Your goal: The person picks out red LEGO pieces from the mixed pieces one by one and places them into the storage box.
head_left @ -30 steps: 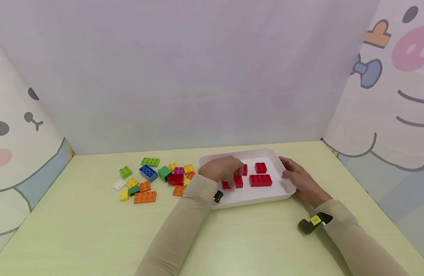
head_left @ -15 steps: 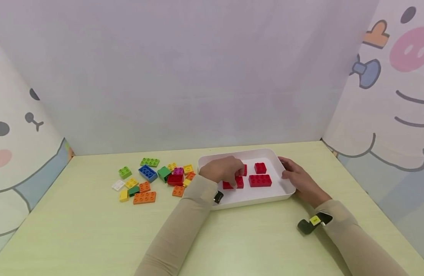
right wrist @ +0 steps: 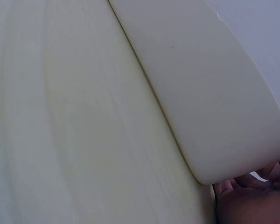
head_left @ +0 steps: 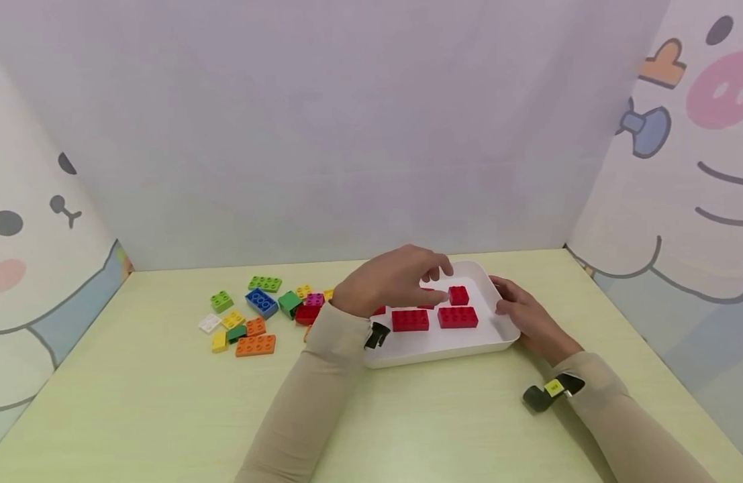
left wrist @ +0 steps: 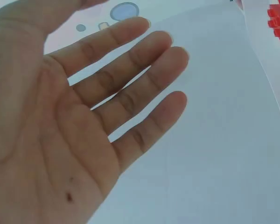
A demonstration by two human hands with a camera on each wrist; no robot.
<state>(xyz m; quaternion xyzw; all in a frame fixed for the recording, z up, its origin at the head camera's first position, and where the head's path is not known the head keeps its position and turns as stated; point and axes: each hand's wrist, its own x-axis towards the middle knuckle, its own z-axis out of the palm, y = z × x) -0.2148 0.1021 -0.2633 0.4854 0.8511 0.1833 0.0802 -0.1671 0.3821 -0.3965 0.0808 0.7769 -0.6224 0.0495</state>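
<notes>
A white tray point(head_left: 431, 349) on the table holds several red bricks. Over its left half hovers my left hand point(head_left: 389, 278), fingers apart and nothing in them; the left wrist view shows the bare palm point(left wrist: 79, 130) too. Below that hand lie a long red brick point(head_left: 410, 320) and a partly covered red brick point(head_left: 427, 298). Right of these are another long red brick point(head_left: 458, 317) and a small square one point(head_left: 458, 295). My right hand point(head_left: 528, 318) grips the tray's right end, thumb over the rim. In the right wrist view, the tray's wall point(right wrist: 205, 93) hides part of its fingers.
Left of the tray lies a loose group of bricks, among them a blue brick point(head_left: 261, 303), a long orange brick point(head_left: 255, 345), a green brick point(head_left: 289, 304) and a dark red piece point(head_left: 309, 315). A pale cloth wall point(head_left: 347, 134) stands behind the table.
My left hand has let go of the long red brick at the tray's left and lifted, its fingers spreading. The right hand keeps its hold on the tray.
</notes>
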